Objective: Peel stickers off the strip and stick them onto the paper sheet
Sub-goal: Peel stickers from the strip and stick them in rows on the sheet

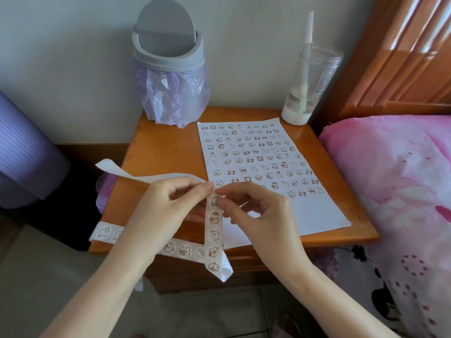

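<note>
— What lies nearest?
— The strip [214,230] droops in a loop over the near edge of the table [158,147], and at least nine stickers are unpeeled on it

— And the hands?
— Just above. The left hand [170,203] pinches the strip at its bend between thumb and forefinger. The right hand [258,211] nips the edge of the top sticker [214,200] with thumb and fingertip, its other fingers loosely curled. I judge a peel is just starting.

— What's already done?
— The bare backing [109,167] trails off to the left, so much of the strip is spent. Beyond the hands, the paper sheet [292,215] lies flat on the table, with rows of stickers from its far edge down to about the hands. Only the near band is blank.

— So mostly finished?
— I'd say a few more rows remain
</note>
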{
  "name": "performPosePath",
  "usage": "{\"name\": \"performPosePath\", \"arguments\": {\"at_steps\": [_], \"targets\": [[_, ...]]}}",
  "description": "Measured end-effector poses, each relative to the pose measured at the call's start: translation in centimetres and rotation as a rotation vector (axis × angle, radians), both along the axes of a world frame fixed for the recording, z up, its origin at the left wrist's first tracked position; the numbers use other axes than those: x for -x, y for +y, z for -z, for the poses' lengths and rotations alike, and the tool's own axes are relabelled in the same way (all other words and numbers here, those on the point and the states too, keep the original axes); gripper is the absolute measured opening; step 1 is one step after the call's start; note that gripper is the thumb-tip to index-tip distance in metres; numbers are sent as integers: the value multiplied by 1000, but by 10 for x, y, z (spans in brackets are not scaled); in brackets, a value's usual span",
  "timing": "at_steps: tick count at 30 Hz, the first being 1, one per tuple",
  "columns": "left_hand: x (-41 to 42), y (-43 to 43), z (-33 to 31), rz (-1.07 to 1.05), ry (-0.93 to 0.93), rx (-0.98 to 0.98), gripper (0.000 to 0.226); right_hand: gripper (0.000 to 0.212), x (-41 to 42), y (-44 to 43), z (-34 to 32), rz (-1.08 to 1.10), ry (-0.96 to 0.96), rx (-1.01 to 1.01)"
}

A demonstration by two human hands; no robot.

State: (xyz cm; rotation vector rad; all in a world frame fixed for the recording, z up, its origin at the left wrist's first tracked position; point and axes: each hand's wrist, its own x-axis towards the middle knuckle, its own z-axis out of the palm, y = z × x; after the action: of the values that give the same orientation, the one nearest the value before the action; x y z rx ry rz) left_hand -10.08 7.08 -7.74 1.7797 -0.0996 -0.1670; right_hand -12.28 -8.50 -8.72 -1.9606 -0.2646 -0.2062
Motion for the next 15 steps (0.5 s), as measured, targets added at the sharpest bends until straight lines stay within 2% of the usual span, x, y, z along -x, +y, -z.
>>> {"name": "performPosePath", "arguments": {"at_steps": [5,15], "targets": [[0,-2,1,-17,-14,-16,18,11,-2,-1,-1,31,-16,7],[0,-3,4,-39,-47,-70,16,18,-4,-2,-1,41,46,-36]]}}
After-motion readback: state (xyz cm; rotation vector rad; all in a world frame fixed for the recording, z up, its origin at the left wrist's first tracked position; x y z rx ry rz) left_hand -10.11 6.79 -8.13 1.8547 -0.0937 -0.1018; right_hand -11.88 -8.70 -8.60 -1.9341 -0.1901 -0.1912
